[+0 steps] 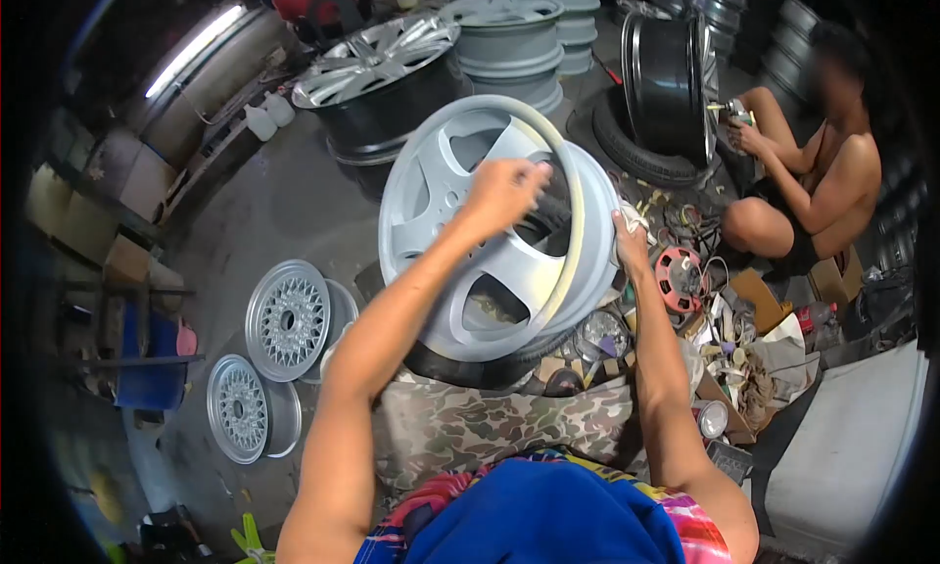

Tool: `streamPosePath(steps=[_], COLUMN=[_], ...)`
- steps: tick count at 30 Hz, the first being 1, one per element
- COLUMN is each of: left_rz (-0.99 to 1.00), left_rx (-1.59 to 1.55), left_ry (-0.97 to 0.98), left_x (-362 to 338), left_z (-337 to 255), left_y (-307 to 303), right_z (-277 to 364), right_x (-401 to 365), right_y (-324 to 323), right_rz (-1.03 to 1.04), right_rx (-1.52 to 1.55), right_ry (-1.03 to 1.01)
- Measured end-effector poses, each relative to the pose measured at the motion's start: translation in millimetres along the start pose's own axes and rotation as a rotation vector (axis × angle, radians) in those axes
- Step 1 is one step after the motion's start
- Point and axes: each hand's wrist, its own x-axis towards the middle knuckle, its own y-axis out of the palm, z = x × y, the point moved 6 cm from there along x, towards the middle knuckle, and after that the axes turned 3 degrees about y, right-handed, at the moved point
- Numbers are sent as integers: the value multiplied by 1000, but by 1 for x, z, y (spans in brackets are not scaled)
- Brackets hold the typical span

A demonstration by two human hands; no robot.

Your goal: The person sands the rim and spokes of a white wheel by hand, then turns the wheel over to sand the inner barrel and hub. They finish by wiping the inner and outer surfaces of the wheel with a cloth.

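A large grey wheel rim [416, 221] with broad spokes stands tilted in front of me on a dark tyre [470, 368]. My left hand [507, 194] is over the upper right of its face, fingers curled together; what they hold, if anything, is too small to make out. At the rim's right outer edge, my right hand [632, 236] grips the edge, with a whitish cloth [634, 214] by its fingers. A camouflage cloth [499, 427] lies below the rim.
Two mesh-pattern rims [287, 321] lean at the left. Behind are a chrome-faced rim [377, 60] and stacked grey rims [504, 55]. At right, a person [842, 172] squats with a tool at a dark rim [666, 84], beside a red reel [679, 278] and scattered cartons.
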Motion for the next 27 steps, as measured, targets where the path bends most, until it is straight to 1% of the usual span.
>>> streamPosePath(steps=[1,2,3,5,6,7,8,9,10,11,12,13,14,15,16,17,18,20,22,23,24,26,27], left_rz=[-72,-114,-133,-288,-302,-321,-378,-379,-373,-333,-294,-293,-357,-427,-429,-414,-405,-447,-475,-455,-431,-458,-486], left_rx=[274,304,306,631,700,779,787,802,782,675,570,555,561,563,550,528,510,560,613,574,535,523,514], left_ry=[141,45,-7,148,31,-140,-228,-331,-341,-446,-543,-540,-543,-549,-551,-511,-476,-483,-491,-491,-487,-476,-467], left_x=[4,2,6,7,1,-6,-22,-33,-43,-58,-69,-73,-81,-85,-80,-77,-80,-77,-79,-75,-70,-64,-64], left_z=[10,16,39,99,130,174,197,247,272,297,313,315,313,311,312,311,309,285,281,288,293,318,325], left_y=[-22,-45,-67,-120,-144,-166,-178,-187,-181,-175,-169,-164,-162,-161,-160,-159,-159,-157,-159,-159,-156,-157,-156], right_z=[-2,-2,-8,-13,-14,-15,-13,1,-13,-41,-55,-51,-31,-13,-2,5,5,51,65,91,96,128,145], right_x=[-6,-14,-13,-7,-6,-2,0,-5,-1,7,14,15,11,11,11,12,18,22,38,36,43,25,13], right_y=[-6,-13,-18,-22,-24,-26,-28,-27,-33,-39,-44,-49,-52,-58,-60,-62,-66,-60,-73,-67,-74,-56,-45], right_rz=[27,54,51,70,70,80,90,132,133,148,159,169,166,189,210,116,57,-95,-122,-82,-139,-75,-64], right_rx=[-45,-90,-100,-217,-221,-340,-465,-517,-539,-587,-630,-721,-738,-804,-864,-561,-412,-116,144,249,159,127,-23], right_ry=[47,95,112,87,91,98,105,128,133,126,114,91,93,161,230,117,166,33,188,152,0,34,48])
